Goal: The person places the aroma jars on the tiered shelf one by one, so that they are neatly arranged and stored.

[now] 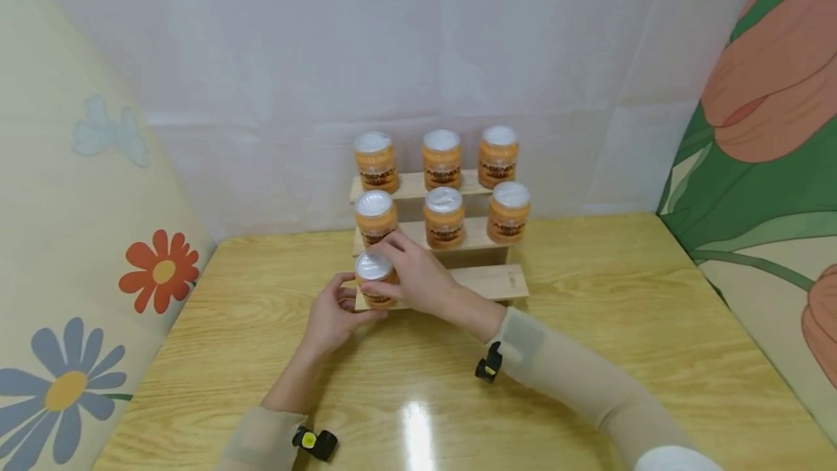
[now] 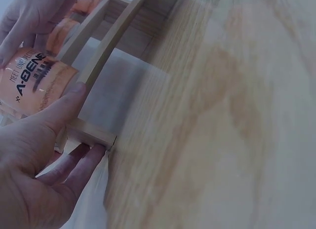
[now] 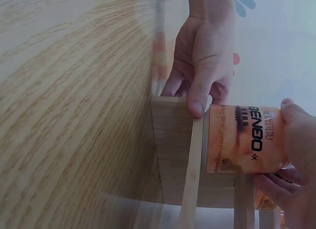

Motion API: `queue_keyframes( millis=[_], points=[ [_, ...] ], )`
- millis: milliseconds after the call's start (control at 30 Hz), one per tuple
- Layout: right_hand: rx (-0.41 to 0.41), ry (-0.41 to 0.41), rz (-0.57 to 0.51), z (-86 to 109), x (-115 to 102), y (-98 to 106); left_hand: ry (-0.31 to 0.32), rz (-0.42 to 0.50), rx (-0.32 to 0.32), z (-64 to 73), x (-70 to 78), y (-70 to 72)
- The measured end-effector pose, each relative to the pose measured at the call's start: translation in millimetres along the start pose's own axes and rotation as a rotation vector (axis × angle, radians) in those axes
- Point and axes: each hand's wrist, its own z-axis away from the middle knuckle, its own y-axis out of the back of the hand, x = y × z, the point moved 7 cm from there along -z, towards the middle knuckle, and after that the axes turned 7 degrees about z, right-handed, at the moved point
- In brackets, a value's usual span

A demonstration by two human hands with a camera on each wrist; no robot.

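Observation:
A stepped wooden display rack [image 1: 492, 282] holds orange jars with silver-white lids. My right hand [image 1: 421, 278] grips a jar [image 1: 374, 267] by its upper part at the left end of the lowest step. In the right wrist view, this jar's [image 3: 242, 140] base is right at the step's surface. With thumb on the step's front edge and fingers curled round the end, my left hand [image 1: 330, 320] holds the rack's lower left corner. The left wrist view shows those fingers [image 2: 84, 170] at the rack's side panel, close beside the jar.
Three jars stand on the top step, among them a middle one [image 1: 442, 160]. The middle step carries three more, including a right one [image 1: 508, 213]. Behind the wood-grain table [image 1: 588, 296] hangs a white cloth [image 1: 392, 35]; floral panels flank both sides.

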Motion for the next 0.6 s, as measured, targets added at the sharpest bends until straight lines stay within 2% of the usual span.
queue_keyframes(
  millis=[200,600],
  points=[
    [0.044,0.008,0.032,0.3,-0.5,2.8,-0.003,0.008,-0.010,0.1,0.9,-0.4],
    [0.048,0.011,0.008,0.0,-0.4,3.9,-0.011,0.005,-0.013,1.1,2.1,-0.6]
  ],
)
